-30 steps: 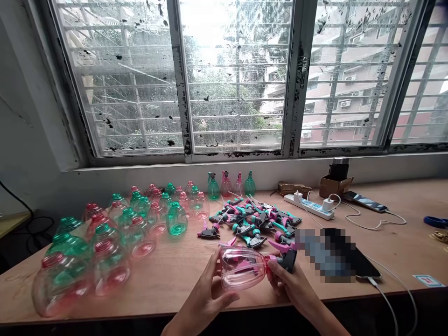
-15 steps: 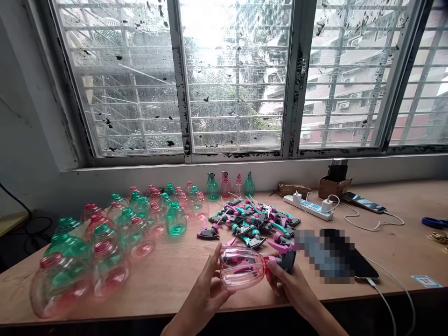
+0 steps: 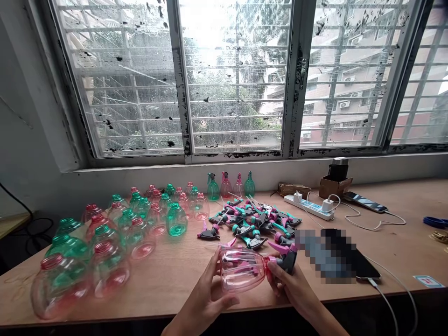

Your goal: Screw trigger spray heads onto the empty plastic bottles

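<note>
A clear pink spray bottle [image 3: 242, 275] lies on its side above the table's front edge, base to the left. Its grey and pink trigger sprayer head [image 3: 289, 257] sits on the neck at the right. My right hand [image 3: 292, 284] is closed around the pink collar where head and bottle meet. At the bottle's base is my left hand [image 3: 206, 294], its thumb stretched out apart from the bottle and its fingers touching the far side. Behind the bottle spreads a pile of loose trigger sprayer heads [image 3: 259, 219] in grey, pink and green.
Several headless pink and green bottles [image 3: 177, 219] stand on the left of the wooden table [image 3: 164, 289]. Bottles with heads [image 3: 213, 187] line the wall under the window. On the right are a power strip [image 3: 311, 207], a phone [image 3: 366, 203], a black device [image 3: 364, 261] and cables.
My left thumb has come away from the bottle's underside and the left hand has loosened. The bottle and my right hand stay nearly in place.
</note>
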Tool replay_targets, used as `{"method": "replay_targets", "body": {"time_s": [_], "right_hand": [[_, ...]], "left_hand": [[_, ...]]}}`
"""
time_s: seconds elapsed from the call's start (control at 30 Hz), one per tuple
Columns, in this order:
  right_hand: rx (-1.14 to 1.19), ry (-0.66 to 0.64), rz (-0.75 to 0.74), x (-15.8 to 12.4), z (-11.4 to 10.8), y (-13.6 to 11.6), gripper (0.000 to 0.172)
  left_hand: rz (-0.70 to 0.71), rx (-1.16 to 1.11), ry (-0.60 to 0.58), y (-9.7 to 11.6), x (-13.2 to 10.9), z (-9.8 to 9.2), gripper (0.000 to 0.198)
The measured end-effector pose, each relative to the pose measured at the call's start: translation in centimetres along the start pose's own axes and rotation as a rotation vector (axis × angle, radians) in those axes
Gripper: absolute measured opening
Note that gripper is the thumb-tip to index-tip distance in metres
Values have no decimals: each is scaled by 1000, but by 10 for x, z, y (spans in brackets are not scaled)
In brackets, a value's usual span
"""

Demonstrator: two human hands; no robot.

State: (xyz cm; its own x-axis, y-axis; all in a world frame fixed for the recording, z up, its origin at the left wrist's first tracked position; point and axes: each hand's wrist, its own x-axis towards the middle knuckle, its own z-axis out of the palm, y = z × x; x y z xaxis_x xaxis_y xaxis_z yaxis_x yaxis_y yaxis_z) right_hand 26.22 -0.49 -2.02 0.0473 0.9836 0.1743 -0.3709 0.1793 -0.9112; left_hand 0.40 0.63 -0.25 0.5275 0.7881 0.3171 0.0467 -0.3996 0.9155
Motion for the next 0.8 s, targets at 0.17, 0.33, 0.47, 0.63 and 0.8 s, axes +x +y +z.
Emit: {"method": "replay_targets", "body": {"time_s": [0.17,0.33,0.47,0.63,0.8], "right_hand": [[-5,-12,2,2,-3,3,45],[-4,-1,2,-1,1,-1,46],[-3,-10,12,-1,2,-4,46],[-17,1,12,0,1,-2,47],[-33,-3,12,-1,1,-2,46]], "left_hand": [[26,95,24,-3,-1,-1,99],[32,74,32,-1,-4,4,87],[29,51,-1,9,-3,5,103],[5,44,-14,4,-2,3,105],[27,67,24,-10,-1,2,95]]}}
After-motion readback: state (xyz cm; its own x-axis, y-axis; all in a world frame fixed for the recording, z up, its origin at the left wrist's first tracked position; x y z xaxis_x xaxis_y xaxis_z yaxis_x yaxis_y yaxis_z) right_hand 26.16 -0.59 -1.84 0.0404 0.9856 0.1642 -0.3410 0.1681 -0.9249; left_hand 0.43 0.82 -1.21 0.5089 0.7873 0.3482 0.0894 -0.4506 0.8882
